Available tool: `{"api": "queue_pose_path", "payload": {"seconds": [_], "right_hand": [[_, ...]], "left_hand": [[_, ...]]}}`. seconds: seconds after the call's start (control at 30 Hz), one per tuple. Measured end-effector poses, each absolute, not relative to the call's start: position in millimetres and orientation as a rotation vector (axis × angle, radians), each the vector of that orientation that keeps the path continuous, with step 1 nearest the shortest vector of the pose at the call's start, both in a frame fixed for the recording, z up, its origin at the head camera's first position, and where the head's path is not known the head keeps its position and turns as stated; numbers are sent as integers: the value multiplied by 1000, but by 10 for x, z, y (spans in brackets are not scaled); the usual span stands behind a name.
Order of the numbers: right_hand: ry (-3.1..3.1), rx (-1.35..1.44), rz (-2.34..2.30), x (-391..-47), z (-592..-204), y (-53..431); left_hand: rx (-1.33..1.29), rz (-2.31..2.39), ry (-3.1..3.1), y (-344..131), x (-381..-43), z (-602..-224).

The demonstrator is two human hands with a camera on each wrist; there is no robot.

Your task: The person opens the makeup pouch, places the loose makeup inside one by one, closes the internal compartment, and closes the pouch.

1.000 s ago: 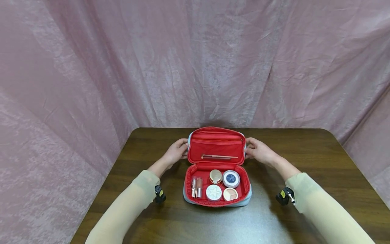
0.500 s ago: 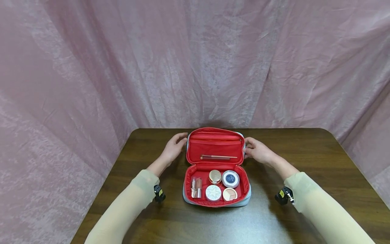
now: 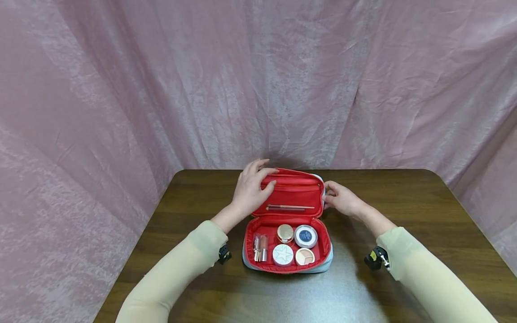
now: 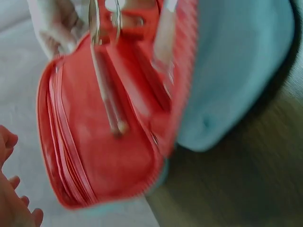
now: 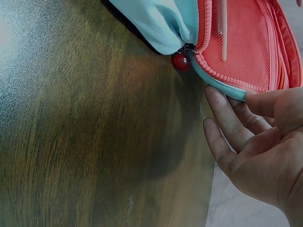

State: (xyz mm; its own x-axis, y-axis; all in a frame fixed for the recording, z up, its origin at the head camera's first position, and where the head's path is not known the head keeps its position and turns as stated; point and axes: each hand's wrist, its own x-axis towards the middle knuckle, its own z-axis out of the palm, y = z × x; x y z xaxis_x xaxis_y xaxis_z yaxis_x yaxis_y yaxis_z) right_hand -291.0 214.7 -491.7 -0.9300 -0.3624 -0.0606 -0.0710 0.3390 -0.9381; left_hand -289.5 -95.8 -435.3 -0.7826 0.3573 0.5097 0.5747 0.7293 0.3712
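An unzipped light blue makeup bag [image 3: 324, 268] with red lining lies on the table. Its raised lid [image 3: 299, 194] carries slim makeup brushes [image 3: 290, 207]. My right hand [image 3: 342, 199] pinches the lid's right edge, thumb on the rim and fingers behind, as the right wrist view shows. Above the lid's upper left corner, my left hand [image 3: 249, 190] hovers with spread fingers, holding nothing and covering that corner. In the base are lip tubes [image 3: 264, 248], a gold compact [image 3: 285, 233], a blue-centred round case [image 3: 305, 236], a star-patterned round case [image 3: 282, 255] and a three-colour palette [image 3: 304, 257].
The brown wooden table [image 3: 404, 202] extends to both sides of the bag. Behind it hangs a pink velvet curtain [image 3: 258, 89]. A red bead [image 5: 181, 61] dangles at the bag's hinge corner in the right wrist view.
My left hand has let go of the lid's left edge, then moved up and right over its upper left corner. The right hand stays at the right edge.
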Motion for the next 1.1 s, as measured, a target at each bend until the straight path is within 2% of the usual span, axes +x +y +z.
{"api": "queue_pose_path", "payload": {"seconds": [0.27,0.63,1.1], "right_hand": [[2328,-415,-1659,-2926,-4931,2115],[2274,-449,-1727,-2937,-4928,2129],[2223,-470,-1796,-2964,-5003,2106]], "left_hand": [[-837,-376,-2595,-517,-2877,-4397],[-783,-156,-2693,21,-2981,-4489],[-646,19,-2731,251,-3073,-4604]]}}
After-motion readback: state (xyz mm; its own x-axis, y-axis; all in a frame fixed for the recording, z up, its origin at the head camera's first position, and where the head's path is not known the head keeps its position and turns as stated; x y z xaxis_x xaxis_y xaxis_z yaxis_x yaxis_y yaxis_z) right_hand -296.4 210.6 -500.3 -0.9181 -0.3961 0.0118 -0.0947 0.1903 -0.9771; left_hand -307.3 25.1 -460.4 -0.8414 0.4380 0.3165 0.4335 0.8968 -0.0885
